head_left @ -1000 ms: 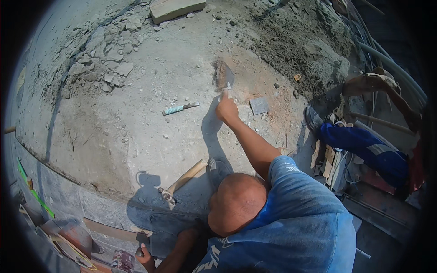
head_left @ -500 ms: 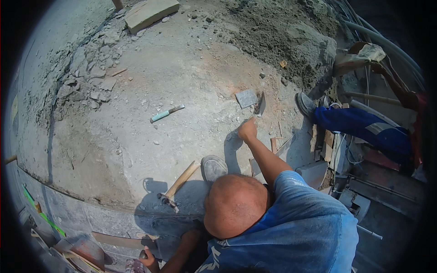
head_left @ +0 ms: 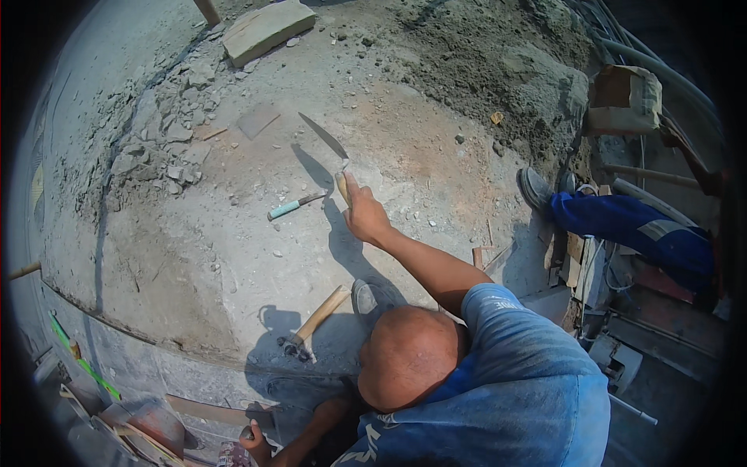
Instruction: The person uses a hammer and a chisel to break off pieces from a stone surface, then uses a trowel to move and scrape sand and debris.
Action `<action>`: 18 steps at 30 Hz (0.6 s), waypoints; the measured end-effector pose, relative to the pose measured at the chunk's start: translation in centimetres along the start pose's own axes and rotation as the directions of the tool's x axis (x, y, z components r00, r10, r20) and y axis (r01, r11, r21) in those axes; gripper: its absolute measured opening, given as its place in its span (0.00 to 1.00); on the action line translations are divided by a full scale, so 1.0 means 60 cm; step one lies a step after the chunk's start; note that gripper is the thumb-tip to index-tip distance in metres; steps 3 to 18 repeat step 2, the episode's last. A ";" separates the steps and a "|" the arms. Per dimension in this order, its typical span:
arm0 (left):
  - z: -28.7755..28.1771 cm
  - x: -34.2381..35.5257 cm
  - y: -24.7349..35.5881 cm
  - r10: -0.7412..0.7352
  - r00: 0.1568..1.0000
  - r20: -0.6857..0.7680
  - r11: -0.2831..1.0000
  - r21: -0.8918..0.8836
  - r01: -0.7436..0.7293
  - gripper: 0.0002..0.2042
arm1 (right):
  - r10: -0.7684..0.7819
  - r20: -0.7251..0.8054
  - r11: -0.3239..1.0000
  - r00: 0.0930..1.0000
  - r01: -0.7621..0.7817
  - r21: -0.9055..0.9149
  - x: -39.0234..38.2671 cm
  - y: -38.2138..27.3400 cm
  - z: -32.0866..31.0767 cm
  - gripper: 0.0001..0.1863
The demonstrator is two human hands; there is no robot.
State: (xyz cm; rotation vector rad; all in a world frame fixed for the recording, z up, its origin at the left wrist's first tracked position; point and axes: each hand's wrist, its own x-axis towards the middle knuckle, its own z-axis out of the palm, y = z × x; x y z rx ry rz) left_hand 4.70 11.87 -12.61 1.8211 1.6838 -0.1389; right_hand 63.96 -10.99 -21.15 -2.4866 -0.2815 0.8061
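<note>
Neither of my hands can be made out for certain. A co-worker crouches just in front of me; that person's stretched-out right hand (head_left: pixel 367 216) grips the wooden handle of a pointed trowel (head_left: pixel 323 134), its blade raised over the ground. Beyond the blade tip is a blurred flat square piece (head_left: pixel 257 121). Below the trowel lies a tool with a light blue handle (head_left: pixel 289 206) and a thin dark end. A wooden-handled hammer (head_left: pixel 320 313) rests by the co-worker's shoe. At the lower edge, a hand (head_left: pixel 258 445) is closed around something dark; whose it is cannot be told.
Broken rubble (head_left: pixel 175 148) and a pale block (head_left: pixel 268 29) lie at the far left. A heap of grey sandy mix (head_left: pixel 517 86) fills the far right. Another person's blue-trousered leg (head_left: pixel 622 222) stands at right, near an open carton (head_left: pixel 626 101). A red-brown container (head_left: pixel 158 428) sits lower left.
The co-worker's hand and trowel have swung left and lifted. The grey square piece beside the trowel is gone from there; a similar one shows farther left. The carton at right has tipped upright.
</note>
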 end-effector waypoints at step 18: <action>-0.048 0.023 -0.022 -0.082 0.987 0.140 0.997 0.020 0.080 0.16 | 0.209 -0.232 0.978 0.950 -0.196 0.077 0.027 0.059 -0.031 0.42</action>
